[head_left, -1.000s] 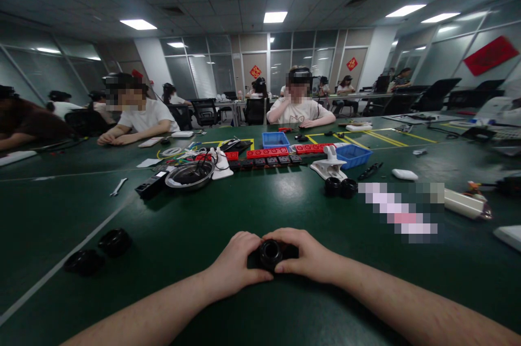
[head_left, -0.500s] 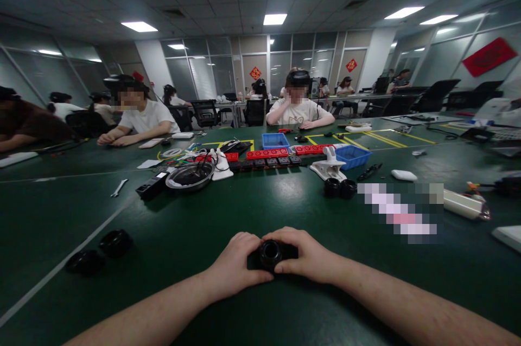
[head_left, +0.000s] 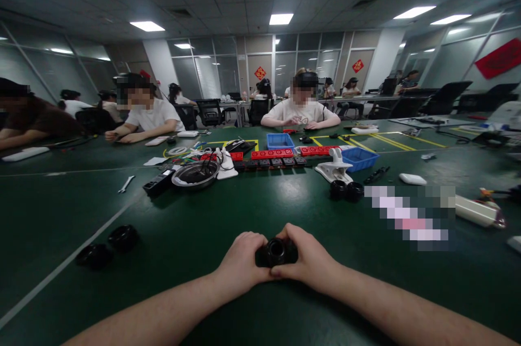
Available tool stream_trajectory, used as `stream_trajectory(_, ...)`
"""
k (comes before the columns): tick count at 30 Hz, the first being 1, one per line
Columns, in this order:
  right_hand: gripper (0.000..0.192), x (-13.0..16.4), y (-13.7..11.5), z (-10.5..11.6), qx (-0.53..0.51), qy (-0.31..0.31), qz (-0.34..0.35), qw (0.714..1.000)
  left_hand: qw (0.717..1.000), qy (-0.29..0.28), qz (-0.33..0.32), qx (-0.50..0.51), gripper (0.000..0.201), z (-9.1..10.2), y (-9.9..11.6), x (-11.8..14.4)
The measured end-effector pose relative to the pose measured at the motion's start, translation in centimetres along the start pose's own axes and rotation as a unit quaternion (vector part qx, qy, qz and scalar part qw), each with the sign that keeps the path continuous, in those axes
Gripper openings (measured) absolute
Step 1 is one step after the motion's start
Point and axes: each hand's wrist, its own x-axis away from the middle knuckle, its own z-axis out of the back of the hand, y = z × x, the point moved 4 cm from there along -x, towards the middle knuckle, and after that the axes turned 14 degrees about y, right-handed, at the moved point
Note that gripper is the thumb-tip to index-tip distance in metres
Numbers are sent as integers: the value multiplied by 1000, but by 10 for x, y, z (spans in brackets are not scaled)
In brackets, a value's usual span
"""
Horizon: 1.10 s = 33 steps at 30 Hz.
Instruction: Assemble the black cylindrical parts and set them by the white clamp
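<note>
So both hands are together around one black ring-shaped part (head_left: 275, 259), right in front of the wearer. Left hand (head_left: 241, 262) has it cupped from the left side, right hand (head_left: 311, 259) wraps the other side, thumbs on the near edge and just about meeting. Can't tell if they actually touch, or how hard either is squeezing. The round opening points up toward the wearer, and I'd guess the two-sided hold is there to keep the thing from rolling or tipping. Whether it sits on the green table (head_left: 183, 248) or is held a hair above it, no idea; the fingers hide the underside.

Further out, two similar black parts (head_left: 123, 237) sit off to the left, near a pale line on the tabletop, and another black pair (head_left: 347, 191) is at the foot of a white clamp stand (head_left: 336, 170). Side by side like that, they look deliberately paired up, out of the forearms' way.

Past those there's a metal bowl (head_left: 194, 187) with dark cables in it, probably to stop them spreading, plus red socket strips (head_left: 272, 154) and two blue bins. A co-worker (head_left: 301, 113) sits across the table.
</note>
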Motion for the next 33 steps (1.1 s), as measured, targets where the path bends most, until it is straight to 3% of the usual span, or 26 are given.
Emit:
stream_trajectory(5, 38, 2, -16, 0, 188, 85, 43, 978, 998, 33, 11, -48, 31, 1, 3, 1)
stream_trajectory(10, 43, 2, -19, 1, 233, 88, 66, 966, 997, 37, 15, -69, 31, 2, 7, 2)
stream_trajectory(13, 57, 3, -13, 4, 167, 82, 76, 980, 998, 27, 12, -56, 36, 2, 6, 1)
stream_trajectory(17, 67, 3, 1, 8, -35, 25, 60, 997, 999, -8, -34, -6, 38, 4, 5, 1)
stream_trajectory(21, 60, 0, 8, 8, -205, -70, 33, 976, 997, -37, -68, 18, 35, 7, 4, 2)
stream_trajectory(26, 50, -3, 11, 2, -262, -156, 6, 952, 995, -50, -81, 26, 36, 7, 2, 0)
stream_trajectory(33, 50, -5, 14, -3, -275, -164, -5, 947, 996, -51, -66, 22, 39, 5, -2, 0)
